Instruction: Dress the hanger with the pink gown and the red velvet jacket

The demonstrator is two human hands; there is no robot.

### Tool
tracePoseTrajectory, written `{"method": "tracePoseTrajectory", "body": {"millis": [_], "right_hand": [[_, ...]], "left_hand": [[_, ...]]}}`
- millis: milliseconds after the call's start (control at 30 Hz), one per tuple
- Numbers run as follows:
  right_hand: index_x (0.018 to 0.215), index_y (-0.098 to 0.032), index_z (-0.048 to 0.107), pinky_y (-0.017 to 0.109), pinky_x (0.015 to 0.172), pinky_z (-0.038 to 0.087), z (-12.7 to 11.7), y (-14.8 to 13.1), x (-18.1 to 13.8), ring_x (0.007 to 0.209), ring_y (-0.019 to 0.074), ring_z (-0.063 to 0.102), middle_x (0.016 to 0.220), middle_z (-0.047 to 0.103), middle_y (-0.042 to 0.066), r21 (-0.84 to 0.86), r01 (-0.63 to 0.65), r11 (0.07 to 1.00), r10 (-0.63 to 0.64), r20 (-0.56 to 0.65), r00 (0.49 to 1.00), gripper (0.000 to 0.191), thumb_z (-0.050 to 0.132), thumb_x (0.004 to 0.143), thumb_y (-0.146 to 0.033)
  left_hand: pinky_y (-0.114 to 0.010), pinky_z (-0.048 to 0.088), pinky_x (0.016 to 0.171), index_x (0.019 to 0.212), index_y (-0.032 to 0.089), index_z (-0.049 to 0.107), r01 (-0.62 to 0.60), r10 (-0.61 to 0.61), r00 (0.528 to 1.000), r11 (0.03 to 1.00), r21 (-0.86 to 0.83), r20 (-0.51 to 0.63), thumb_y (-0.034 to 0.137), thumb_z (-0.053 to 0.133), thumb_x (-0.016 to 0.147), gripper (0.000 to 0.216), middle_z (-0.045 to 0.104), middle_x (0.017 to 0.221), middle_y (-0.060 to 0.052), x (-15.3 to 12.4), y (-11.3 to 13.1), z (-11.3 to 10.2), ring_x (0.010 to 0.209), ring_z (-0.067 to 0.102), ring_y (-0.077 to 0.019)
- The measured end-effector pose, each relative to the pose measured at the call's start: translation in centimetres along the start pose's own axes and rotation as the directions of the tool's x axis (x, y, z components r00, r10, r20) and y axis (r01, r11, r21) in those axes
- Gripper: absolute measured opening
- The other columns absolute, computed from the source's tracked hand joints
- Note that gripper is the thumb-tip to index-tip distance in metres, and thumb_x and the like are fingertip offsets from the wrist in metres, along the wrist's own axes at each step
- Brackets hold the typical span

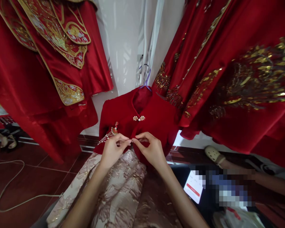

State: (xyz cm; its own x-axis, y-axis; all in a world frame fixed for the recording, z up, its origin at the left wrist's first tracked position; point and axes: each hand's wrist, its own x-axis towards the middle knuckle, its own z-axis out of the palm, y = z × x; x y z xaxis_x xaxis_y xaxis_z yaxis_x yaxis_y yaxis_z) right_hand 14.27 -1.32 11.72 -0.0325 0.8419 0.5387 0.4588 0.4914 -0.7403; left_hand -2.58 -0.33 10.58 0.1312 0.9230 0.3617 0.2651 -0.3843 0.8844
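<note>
A short red jacket (pixel 156 118) hangs on a hanger in front of me, over a pale gold brocade skirt (pixel 118 190). A pearl button clasp (pixel 139 118) is fastened at its collar, and a red and gold brooch with dangling chains (pixel 110 132) is pinned on its left front. My left hand (pixel 112 148) and my right hand (pixel 150 148) meet at the jacket's front opening, just below the clasp. Both pinch the fabric edges, fingertips touching; what lies between them is hidden.
Red embroidered gowns hang at the left (pixel 49 63) and right (pixel 228 69), close to both sides. A white cord (pixel 9 190) loops on the dark red floor. Another person's leg with a pale shoe (pixel 213 154) lies at the right, beside a phone screen (pixel 193 186).
</note>
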Motion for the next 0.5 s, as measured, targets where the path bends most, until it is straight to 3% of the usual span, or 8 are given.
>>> {"method": "tracePoseTrajectory", "body": {"millis": [100,167,300,500], "right_hand": [[0.082,-0.018,0.061,0.029,0.073,0.054,-0.6,0.3,0.2,0.073,0.0148,0.064,0.082,0.066,0.004,0.030,-0.027,0.999,0.028,-0.011,1.000,0.015,0.061,0.081,-0.033],[0.082,-0.018,0.058,0.030,0.072,0.054,-0.8,0.6,0.3,0.074,0.0151,0.065,0.082,0.067,0.004,0.066,-0.045,0.997,0.045,-0.002,0.999,0.016,0.059,0.082,-0.035],[0.084,-0.020,0.051,0.029,0.068,0.054,-0.7,1.0,0.2,0.073,0.0150,0.065,0.078,0.064,0.002,0.145,-0.078,0.986,0.070,0.058,0.996,0.018,0.059,0.081,-0.036],[0.085,-0.022,0.045,0.025,0.064,0.053,-0.4,0.2,1.0,0.073,0.0129,0.063,0.078,0.060,0.000,0.332,-0.124,0.935,0.070,0.169,0.983,0.023,0.060,0.079,-0.038]], "left_hand": [[-0.027,0.049,0.071,0.086,0.019,0.061,-0.067,0.101,0.972,0.984,0.163,-0.210,0.035,0.064,0.076,0.019,0.064,0.084,-0.003,1.5,-1.5,-1.3,0.071,0.059,-0.0124],[-0.026,0.049,0.068,0.090,0.018,0.056,-0.054,0.112,0.940,0.982,0.183,-0.322,0.033,0.069,0.070,0.027,0.061,0.087,-0.003,2.6,-2.7,-2.1,0.070,0.057,-0.0111],[-0.024,0.051,0.066,0.092,0.017,0.050,-0.040,0.057,0.956,0.997,0.064,-0.288,0.029,0.072,0.066,0.036,0.059,0.084,-0.001,3.9,-4.0,-2.5,0.071,0.059,-0.0105],[-0.028,0.053,0.077,0.090,0.015,0.059,-0.079,0.059,0.963,0.995,-0.064,-0.264,0.027,0.071,0.067,0.029,0.066,0.084,-0.004,3.8,-3.6,-1.6,0.077,0.064,-0.0124]]}}
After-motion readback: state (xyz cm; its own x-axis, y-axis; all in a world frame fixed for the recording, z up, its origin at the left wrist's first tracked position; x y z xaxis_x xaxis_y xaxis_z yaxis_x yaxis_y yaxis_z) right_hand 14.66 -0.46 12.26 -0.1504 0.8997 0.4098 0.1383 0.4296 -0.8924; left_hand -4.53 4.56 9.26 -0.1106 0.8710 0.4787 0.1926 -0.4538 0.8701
